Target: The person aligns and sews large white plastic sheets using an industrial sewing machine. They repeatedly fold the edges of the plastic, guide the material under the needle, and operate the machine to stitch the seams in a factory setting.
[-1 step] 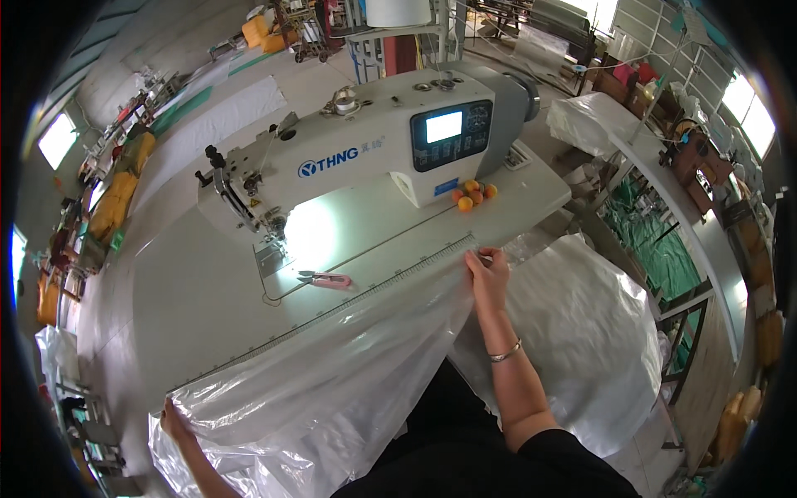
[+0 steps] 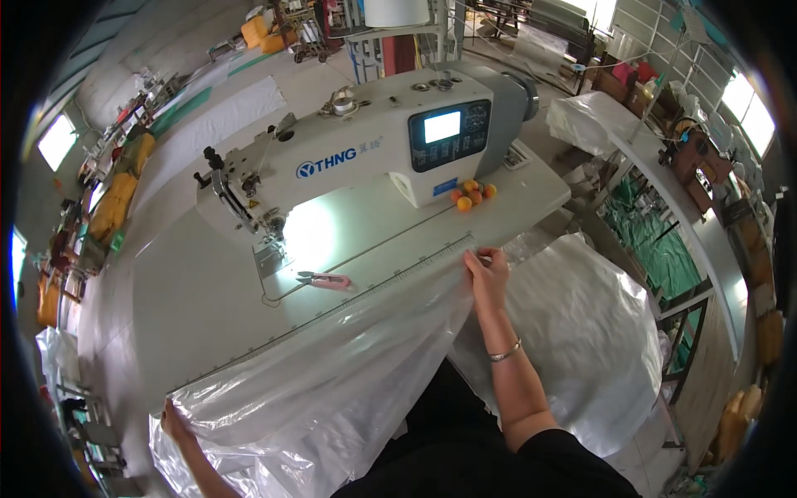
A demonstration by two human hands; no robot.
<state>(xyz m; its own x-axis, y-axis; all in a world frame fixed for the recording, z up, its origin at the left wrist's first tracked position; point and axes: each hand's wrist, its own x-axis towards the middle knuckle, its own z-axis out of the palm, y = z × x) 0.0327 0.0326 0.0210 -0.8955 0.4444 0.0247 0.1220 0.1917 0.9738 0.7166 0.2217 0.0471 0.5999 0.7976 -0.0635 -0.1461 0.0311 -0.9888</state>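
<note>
A clear plastic sheet (image 2: 332, 373) is stretched along the front edge of the sewing table (image 2: 191, 307) and hangs down over my lap. At its lower left corner, the fingers of my left hand (image 2: 173, 422) are closed on the sheet's edge. The upper right end is pinched by my right hand (image 2: 488, 274), beside the end of the table's printed ruler (image 2: 365, 292). Pink-handled thread snips (image 2: 328, 281) lie on the table behind the ruler. Beyond them stands a white sewing machine (image 2: 340, 141), its lamp lit over the needle area.
Several small orange fruits (image 2: 463, 204) sit against the machine's base. More clear plastic (image 2: 581, 340) is heaped to the right of my right arm. Farther right are a long narrow bench (image 2: 706, 257), green sheeting (image 2: 656, 249) and a brown machine (image 2: 701, 170).
</note>
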